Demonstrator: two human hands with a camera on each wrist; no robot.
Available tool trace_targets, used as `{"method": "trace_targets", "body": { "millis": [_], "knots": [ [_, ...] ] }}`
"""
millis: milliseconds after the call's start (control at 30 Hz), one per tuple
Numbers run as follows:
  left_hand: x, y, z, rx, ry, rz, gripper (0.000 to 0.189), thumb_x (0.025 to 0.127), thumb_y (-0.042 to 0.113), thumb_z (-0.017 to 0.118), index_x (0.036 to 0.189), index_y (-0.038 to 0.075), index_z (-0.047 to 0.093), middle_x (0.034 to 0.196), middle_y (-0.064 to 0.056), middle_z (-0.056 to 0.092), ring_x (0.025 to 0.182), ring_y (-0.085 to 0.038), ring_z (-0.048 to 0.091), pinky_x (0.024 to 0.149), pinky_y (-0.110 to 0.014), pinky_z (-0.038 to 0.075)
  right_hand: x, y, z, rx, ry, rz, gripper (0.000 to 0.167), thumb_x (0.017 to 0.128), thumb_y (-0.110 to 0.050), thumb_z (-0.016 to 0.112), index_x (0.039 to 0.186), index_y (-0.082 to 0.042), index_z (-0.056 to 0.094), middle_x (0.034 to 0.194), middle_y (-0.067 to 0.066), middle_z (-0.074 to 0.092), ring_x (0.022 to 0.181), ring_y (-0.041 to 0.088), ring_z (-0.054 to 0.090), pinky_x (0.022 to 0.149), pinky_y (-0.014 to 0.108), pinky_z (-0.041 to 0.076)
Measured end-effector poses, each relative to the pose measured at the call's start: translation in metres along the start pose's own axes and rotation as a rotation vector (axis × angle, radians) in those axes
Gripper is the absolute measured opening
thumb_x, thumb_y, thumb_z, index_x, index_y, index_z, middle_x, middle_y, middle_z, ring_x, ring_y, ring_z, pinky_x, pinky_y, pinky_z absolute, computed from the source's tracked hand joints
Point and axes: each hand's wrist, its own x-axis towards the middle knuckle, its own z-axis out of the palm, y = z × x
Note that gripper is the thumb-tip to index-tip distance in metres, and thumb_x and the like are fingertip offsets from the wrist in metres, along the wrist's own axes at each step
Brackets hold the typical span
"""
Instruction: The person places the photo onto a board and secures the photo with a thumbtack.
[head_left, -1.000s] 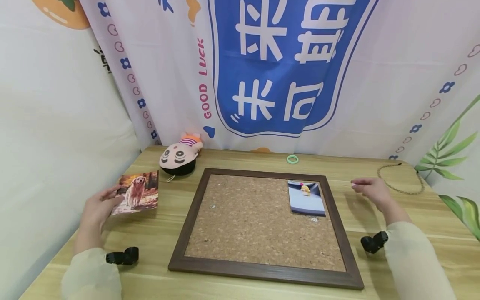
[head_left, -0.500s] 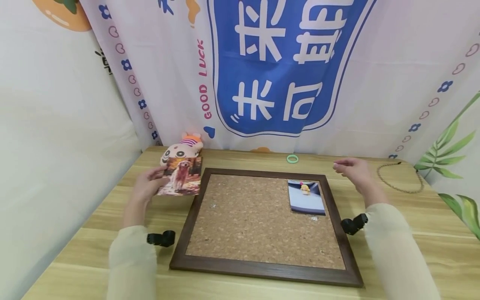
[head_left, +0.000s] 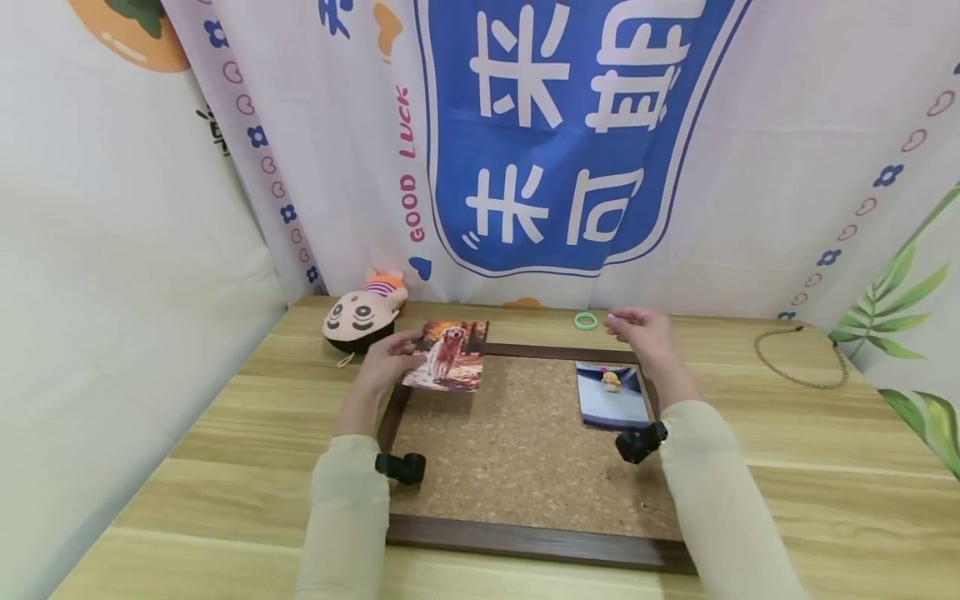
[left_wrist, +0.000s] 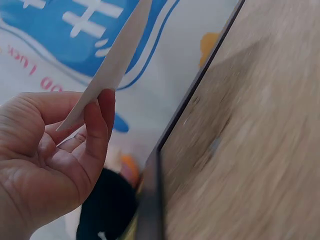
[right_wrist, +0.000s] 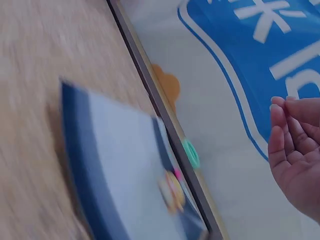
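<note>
Holding the dog photo over the corkboard between ten and eleven o'clock, nipped at its nine-o'clock edge by the left hand, and pinching seemingly a pink pin, too small to confirm, in the right hand near one o'clock. Bowed and gripped along one edge only, likely to swing askew if pressed off-centre. At two o'clock, apt to brush the pinned photo loose with the low-hanging wrist camera.

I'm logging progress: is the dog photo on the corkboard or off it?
Off: the left hand holds the dog photo above the corkboard; the left wrist view shows them apart.
</note>
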Motion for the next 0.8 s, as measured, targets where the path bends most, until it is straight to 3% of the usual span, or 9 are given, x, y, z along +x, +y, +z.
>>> {"method": "trace_targets", "body": {
  "millis": [133,333,500,567,800],
  "knots": [
    [0.004,-0.003,0.013,-0.038,-0.019,0.002,0.048,0.076,-0.008,0.058,0.122,-0.001,0.046,0.106,-0.02,0.052,0.079,-0.014,0.051,0.061,-0.022,0.044,-0.008,-0.013,0.027,0.011,-0.021,0.019,0.028,0.08,-0.009,0.061,0.101,0.01,0.058,0.079,0.007,0.062,0.073,0.019,0.059,0.068,0.031,0.046],
    [0.003,-0.007,0.021,-0.006,-0.078,0.03,0.051,0.074,-0.012,0.056,0.122,-0.004,0.044,0.105,-0.023,0.05,0.083,-0.019,0.05,0.062,-0.022,0.043,-0.018,-0.019,0.065,0.016,-0.113,0.068,0.025,0.082,-0.006,0.057,0.102,0.009,0.056,0.082,0.009,0.061,0.076,0.021,0.058,0.076,0.042,0.043],
    [0.0,-0.01,0.022,0.059,-0.153,-0.051,0.052,0.075,-0.01,0.057,0.124,0.0,0.042,0.11,-0.021,0.048,0.089,-0.024,0.049,0.065,-0.026,0.044,-0.029,-0.013,0.097,0.05,-0.174,0.079,0.023,0.082,-0.005,0.058,0.1,0.009,0.057,0.084,0.012,0.061,0.076,0.021,0.058,0.075,0.041,0.044],
    [-0.001,-0.01,0.022,0.081,-0.161,-0.077,0.052,0.075,-0.009,0.057,0.124,0.002,0.042,0.111,-0.02,0.047,0.09,-0.024,0.049,0.065,-0.027,0.045,-0.033,-0.011,0.109,0.056,-0.184,0.092,0.023,0.081,-0.006,0.059,0.099,0.009,0.058,0.083,0.011,0.061,0.076,0.021,0.058,0.074,0.039,0.045],
    [0.002,-0.016,0.016,0.193,-0.135,-0.072,0.05,0.073,-0.01,0.058,0.12,0.0,0.043,0.099,-0.018,0.046,0.08,-0.023,0.046,0.059,-0.026,0.043,-0.046,-0.011,0.145,0.075,-0.258,0.081,0.018,0.08,-0.004,0.06,0.092,0.008,0.061,0.081,0.011,0.061,0.079,0.03,0.058,0.069,0.04,0.046]
  ]
}}
